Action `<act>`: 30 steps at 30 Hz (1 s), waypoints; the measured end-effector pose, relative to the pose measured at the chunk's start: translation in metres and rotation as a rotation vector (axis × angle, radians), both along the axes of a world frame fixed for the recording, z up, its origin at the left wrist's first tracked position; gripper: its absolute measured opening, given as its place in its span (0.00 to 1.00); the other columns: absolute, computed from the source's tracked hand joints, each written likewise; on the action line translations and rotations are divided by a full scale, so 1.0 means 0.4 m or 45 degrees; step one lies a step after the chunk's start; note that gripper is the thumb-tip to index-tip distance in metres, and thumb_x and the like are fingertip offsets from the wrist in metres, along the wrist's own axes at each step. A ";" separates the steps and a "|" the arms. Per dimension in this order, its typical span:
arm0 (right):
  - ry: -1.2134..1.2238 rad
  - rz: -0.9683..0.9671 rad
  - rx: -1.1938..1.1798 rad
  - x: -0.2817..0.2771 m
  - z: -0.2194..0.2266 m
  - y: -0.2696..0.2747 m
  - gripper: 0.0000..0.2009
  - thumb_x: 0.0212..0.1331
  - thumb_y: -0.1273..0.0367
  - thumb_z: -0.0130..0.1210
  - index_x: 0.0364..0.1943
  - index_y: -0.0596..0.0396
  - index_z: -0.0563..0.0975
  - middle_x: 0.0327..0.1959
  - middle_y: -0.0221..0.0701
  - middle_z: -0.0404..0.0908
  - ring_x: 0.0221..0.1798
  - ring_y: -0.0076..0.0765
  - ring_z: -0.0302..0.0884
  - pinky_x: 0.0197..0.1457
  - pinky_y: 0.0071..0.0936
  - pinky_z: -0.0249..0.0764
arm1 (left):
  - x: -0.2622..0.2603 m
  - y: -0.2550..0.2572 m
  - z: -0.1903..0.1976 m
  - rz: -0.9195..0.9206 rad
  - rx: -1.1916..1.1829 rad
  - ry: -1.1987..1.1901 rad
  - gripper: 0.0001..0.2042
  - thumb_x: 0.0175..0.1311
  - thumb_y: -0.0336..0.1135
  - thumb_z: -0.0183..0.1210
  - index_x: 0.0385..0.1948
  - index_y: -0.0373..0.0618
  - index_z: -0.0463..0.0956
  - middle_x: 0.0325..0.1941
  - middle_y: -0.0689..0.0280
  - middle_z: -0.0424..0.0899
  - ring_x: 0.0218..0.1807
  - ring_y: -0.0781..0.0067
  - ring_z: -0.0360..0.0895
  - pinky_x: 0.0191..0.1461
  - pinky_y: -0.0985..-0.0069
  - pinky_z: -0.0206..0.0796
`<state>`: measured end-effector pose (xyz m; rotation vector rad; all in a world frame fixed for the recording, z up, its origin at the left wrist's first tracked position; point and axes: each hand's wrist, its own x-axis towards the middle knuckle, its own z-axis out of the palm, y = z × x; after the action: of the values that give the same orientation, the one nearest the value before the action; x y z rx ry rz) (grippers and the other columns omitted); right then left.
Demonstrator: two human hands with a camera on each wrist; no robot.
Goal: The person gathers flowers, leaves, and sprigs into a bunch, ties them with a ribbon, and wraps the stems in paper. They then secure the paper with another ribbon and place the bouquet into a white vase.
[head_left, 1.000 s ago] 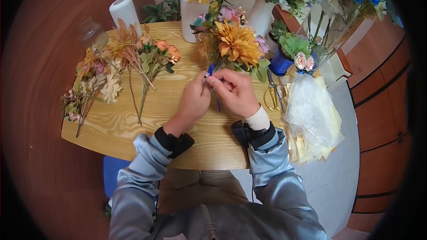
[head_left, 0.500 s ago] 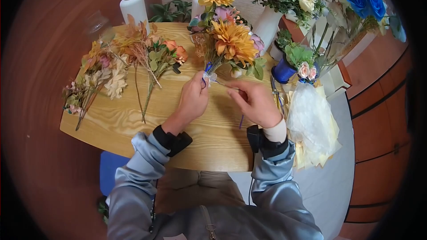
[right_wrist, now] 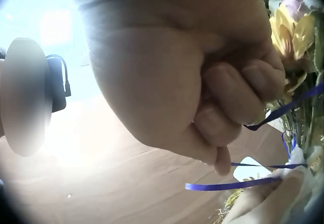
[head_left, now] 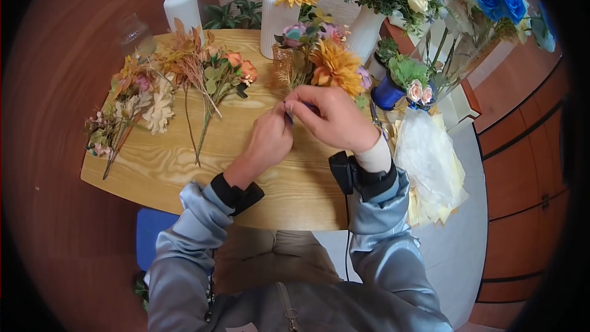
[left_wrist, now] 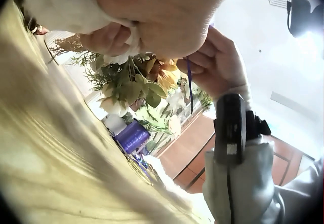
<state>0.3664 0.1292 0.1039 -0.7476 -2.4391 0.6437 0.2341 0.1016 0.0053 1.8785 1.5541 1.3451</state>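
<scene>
My left hand point(head_left: 268, 138) grips the bound stems of a bouquet of artificial flowers, where white wrapping shows between the fingers. A large orange bloom point(head_left: 335, 67) tops this bouquet. Close above the left hand, my right hand point(head_left: 338, 120) has its fingers curled and pinches a narrow blue ribbon point(right_wrist: 283, 113). In the right wrist view, one ribbon strand runs from the right fingers across the stems. Another loose ribbon end sticks out from beside the left hand point(right_wrist: 273, 198). From the head, the right hand hides most of the binding point.
Loose artificial stems point(head_left: 206, 95) lie at the table's left. White vases point(head_left: 184, 12) stand behind. To the right are a blue ribbon spool point(head_left: 387, 93), scissors point(head_left: 376, 114) partly hidden by the right hand, and white wrapping sheets point(head_left: 424, 154) over the table edge.
The right hand drew the ribbon out rightward from the stems, then came back left and up over the left hand. The left hand has kept its grip on the bouquet.
</scene>
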 end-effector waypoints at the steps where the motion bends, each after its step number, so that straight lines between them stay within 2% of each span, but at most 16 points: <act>1: 0.000 -0.003 -0.003 -0.010 -0.007 0.015 0.10 0.53 0.66 0.46 0.26 0.58 0.74 0.19 0.41 0.74 0.26 0.49 0.72 0.29 0.37 0.66 | 0.001 -0.007 0.005 -0.003 -0.003 0.000 0.07 0.53 0.26 0.43 0.32 0.33 0.65 0.27 0.44 0.73 0.32 0.41 0.70 0.37 0.55 0.60; 3: 0.067 0.169 0.000 -0.027 -0.036 0.052 0.10 0.57 0.68 0.45 0.31 0.60 0.74 0.20 0.38 0.74 0.24 0.34 0.73 0.28 0.28 0.66 | 0.007 -0.020 0.011 -0.009 -0.066 0.108 0.07 0.55 0.28 0.42 0.31 0.32 0.64 0.27 0.43 0.73 0.32 0.41 0.69 0.36 0.54 0.60; 4: 0.046 0.198 -0.089 -0.037 -0.043 0.061 0.11 0.57 0.67 0.44 0.31 0.61 0.74 0.22 0.40 0.74 0.27 0.38 0.74 0.32 0.28 0.68 | 0.009 -0.021 0.007 -0.018 -0.068 0.108 0.07 0.55 0.28 0.42 0.31 0.32 0.64 0.27 0.43 0.73 0.32 0.41 0.69 0.36 0.54 0.60; 6: 0.027 0.193 -0.062 -0.053 -0.051 0.077 0.11 0.57 0.66 0.44 0.31 0.61 0.74 0.22 0.41 0.74 0.27 0.41 0.73 0.32 0.29 0.67 | 0.011 -0.022 -0.003 -0.043 0.028 0.200 0.08 0.57 0.29 0.41 0.31 0.33 0.64 0.25 0.44 0.72 0.30 0.42 0.70 0.35 0.55 0.61; 11: -0.074 0.143 -0.093 -0.072 -0.060 0.099 0.12 0.56 0.66 0.44 0.31 0.62 0.73 0.23 0.42 0.74 0.27 0.47 0.71 0.33 0.32 0.67 | 0.016 -0.029 0.006 0.000 -0.050 0.158 0.10 0.60 0.33 0.40 0.30 0.34 0.66 0.23 0.45 0.72 0.28 0.44 0.70 0.31 0.56 0.61; 14: -0.084 0.110 -0.104 -0.080 -0.054 0.093 0.13 0.55 0.65 0.42 0.30 0.61 0.75 0.23 0.45 0.75 0.31 0.51 0.72 0.36 0.41 0.67 | 0.012 -0.022 -0.009 0.047 -0.036 0.120 0.13 0.61 0.35 0.40 0.24 0.34 0.69 0.21 0.46 0.72 0.26 0.45 0.71 0.30 0.57 0.61; 16: 0.103 0.096 -0.368 -0.084 -0.045 0.082 0.13 0.59 0.65 0.42 0.36 0.61 0.75 0.20 0.32 0.75 0.21 0.28 0.71 0.25 0.25 0.67 | 0.012 -0.015 -0.014 0.059 -0.014 0.100 0.15 0.61 0.35 0.40 0.21 0.33 0.70 0.20 0.46 0.72 0.25 0.45 0.71 0.29 0.57 0.61; 17: 0.104 0.096 -0.369 -0.084 -0.039 0.076 0.13 0.59 0.65 0.42 0.36 0.61 0.75 0.20 0.32 0.75 0.21 0.28 0.71 0.25 0.25 0.67 | 0.013 -0.013 -0.014 0.068 -0.082 0.062 0.17 0.61 0.36 0.41 0.18 0.33 0.70 0.18 0.46 0.72 0.25 0.45 0.71 0.29 0.57 0.61; 19: 0.442 0.062 -0.188 -0.084 -0.030 0.062 0.13 0.60 0.65 0.43 0.40 0.60 0.74 0.19 0.25 0.73 0.20 0.17 0.68 0.21 0.17 0.65 | 0.013 -0.010 -0.014 0.079 -0.150 0.025 0.18 0.61 0.36 0.41 0.16 0.32 0.70 0.17 0.47 0.71 0.24 0.45 0.71 0.29 0.57 0.61; 20: 0.442 0.066 -0.186 -0.080 -0.030 0.056 0.13 0.60 0.65 0.43 0.40 0.60 0.74 0.19 0.25 0.73 0.20 0.17 0.68 0.21 0.17 0.65 | 0.011 -0.008 -0.015 0.106 -0.165 0.001 0.19 0.62 0.37 0.41 0.16 0.33 0.70 0.17 0.47 0.71 0.25 0.45 0.71 0.29 0.58 0.61; 22: 0.562 0.040 -0.044 -0.054 -0.032 0.039 0.14 0.57 0.62 0.46 0.31 0.61 0.76 0.19 0.33 0.74 0.19 0.31 0.70 0.27 0.24 0.67 | 0.003 -0.005 -0.012 0.141 -0.176 -0.026 0.19 0.62 0.38 0.41 0.15 0.33 0.70 0.16 0.47 0.71 0.25 0.45 0.71 0.29 0.59 0.61; 23: 0.560 0.047 -0.041 -0.033 -0.030 0.023 0.14 0.57 0.62 0.46 0.31 0.61 0.76 0.19 0.33 0.74 0.19 0.31 0.70 0.27 0.24 0.67 | -0.002 -0.002 -0.007 0.155 -0.205 -0.095 0.20 0.62 0.39 0.41 0.15 0.33 0.70 0.16 0.47 0.71 0.23 0.45 0.70 0.28 0.60 0.60; 25: 0.291 0.032 -0.604 0.018 -0.025 -0.011 0.12 0.57 0.64 0.47 0.28 0.60 0.76 0.18 0.28 0.72 0.17 0.19 0.65 0.23 0.17 0.64 | -0.017 0.005 -0.002 0.176 -0.228 -0.170 0.20 0.62 0.40 0.42 0.15 0.33 0.70 0.15 0.47 0.71 0.21 0.46 0.70 0.26 0.61 0.60; 26: 0.287 0.038 -0.599 0.037 -0.043 -0.010 0.12 0.57 0.64 0.47 0.28 0.60 0.76 0.18 0.28 0.72 0.17 0.19 0.65 0.23 0.17 0.64 | -0.027 0.012 -0.002 0.177 -0.279 -0.211 0.21 0.62 0.41 0.42 0.15 0.33 0.70 0.13 0.50 0.70 0.18 0.51 0.69 0.24 0.63 0.58; 28: 0.066 -0.078 -0.876 0.064 -0.117 0.017 0.12 0.58 0.64 0.46 0.27 0.58 0.76 0.17 0.24 0.71 0.19 0.14 0.64 0.22 0.14 0.63 | -0.033 0.021 -0.008 0.177 -0.321 -0.255 0.21 0.62 0.41 0.42 0.15 0.33 0.69 0.11 0.52 0.69 0.15 0.55 0.67 0.23 0.65 0.57; 30: 0.210 -0.139 -0.896 0.065 -0.179 0.045 0.12 0.58 0.64 0.45 0.28 0.57 0.76 0.17 0.23 0.71 0.18 0.15 0.65 0.21 0.14 0.63 | -0.029 0.031 -0.013 0.037 -0.230 -0.592 0.22 0.63 0.44 0.43 0.14 0.36 0.69 0.09 0.62 0.67 0.11 0.70 0.62 0.19 0.71 0.53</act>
<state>0.3925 0.1472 0.0322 -1.0270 -1.9881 1.4842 0.2223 0.1141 -0.0001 1.3206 1.4072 1.4674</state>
